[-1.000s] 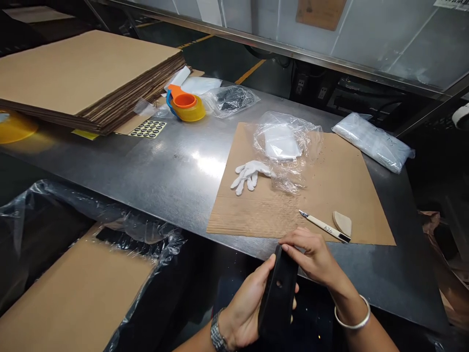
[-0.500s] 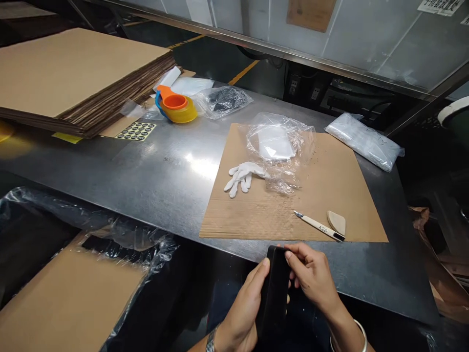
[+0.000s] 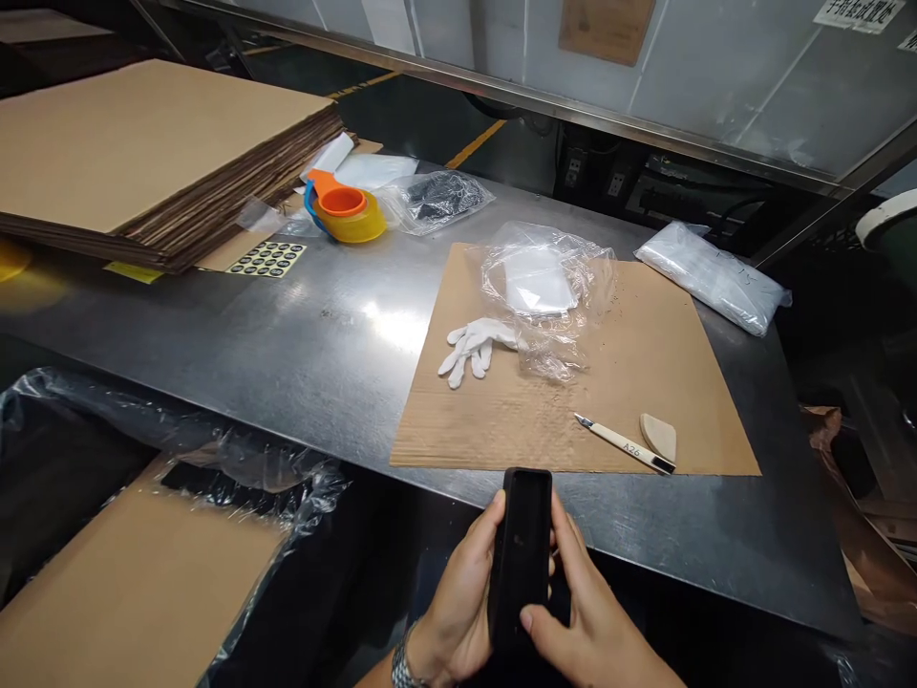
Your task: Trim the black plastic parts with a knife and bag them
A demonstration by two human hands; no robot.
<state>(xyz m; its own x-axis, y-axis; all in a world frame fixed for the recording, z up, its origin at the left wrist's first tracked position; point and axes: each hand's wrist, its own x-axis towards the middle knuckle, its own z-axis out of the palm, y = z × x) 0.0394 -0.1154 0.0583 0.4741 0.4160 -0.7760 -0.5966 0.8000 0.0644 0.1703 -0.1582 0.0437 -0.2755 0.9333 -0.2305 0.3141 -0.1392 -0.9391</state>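
Left hand [image 3: 458, 592]: wrapped around the left edge of a long black part [image 3: 522, 554], fingers behind it, thumb along its side; a metal watch shows at the wrist.
Right hand [image 3: 584, 621]: closed on the lower right of the black part, thumb pressed on its front face near the bottom.
Black part: held upright between both hands, just in front of the near edge of the steel table [image 3: 287, 325], its top end overlapping that edge in the view. Its front face is dark and its detail cannot be told.
Cardboard sheet [image 3: 645, 382]: lies flat on the table, just beyond the hands.
On the sheet: a white glove [image 3: 474, 344], touching a crumpled clear bag [image 3: 548, 287]; a small knife [image 3: 625, 442] with a pale wedge [image 3: 659, 436] just beside it.
Far left of table: a stack of cardboard [image 3: 158, 143]; near it an orange tape dispenser [image 3: 345, 205] and a sheet of round stickers [image 3: 266, 258].
Far right of table: a sealed packet of clear bags [image 3: 713, 277].
Handling note (judgement): the part looks smooth and is gripped only at its edges, so a firm two-sided hold, with the thumb kept low, would keep it from slipping while it is turned or looked over; the knife lies within easy reach of the right hand.
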